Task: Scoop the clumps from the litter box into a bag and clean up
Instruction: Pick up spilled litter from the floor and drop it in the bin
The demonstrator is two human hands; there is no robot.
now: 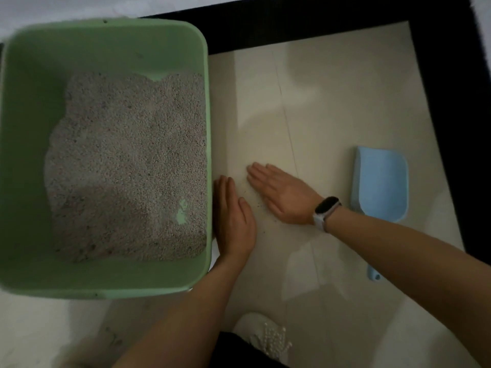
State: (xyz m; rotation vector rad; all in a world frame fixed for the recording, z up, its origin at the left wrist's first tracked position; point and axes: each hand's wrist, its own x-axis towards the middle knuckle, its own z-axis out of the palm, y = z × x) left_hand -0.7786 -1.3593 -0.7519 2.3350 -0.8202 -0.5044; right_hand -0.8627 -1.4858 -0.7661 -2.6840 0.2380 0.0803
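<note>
Left hand [233, 221] is laid flat on the pale glossy tiled floor [332, 107], fingers straight and together, pointing away from the wearer, its outer edge set just beside or against the right wall of the pale green rectangular plastic litter box [106, 38]; contact cannot be confirmed. Right hand [281, 193] is also spread flat, palm down on the floor, fingers extended and angled up-left toward the left hand, nothing gripped in either. A dark-faced smartwatch on a pale grey strap [326, 209] is worn on the right wrist. Between the two hands a thin scatter of small dark litter grains [259, 205] is seen on the tile. Inside the box, grey granular cat litter [127, 166] is heaped toward the right and near sides, with bare green floor exposed along the left and far walls and in one small patch near the right wall. No distinct clumps can be made out in the dim light. To the right of the right hand, well apart from the box, a light blue plastic litter scoop [380, 181] is lying on the floor, its handle pointing toward the wearer. A black border strip [305, 30] is noted along the far and right edges of the tile. At the lower edge, a white shoe with pale beads [265, 333] is partly visible.
</note>
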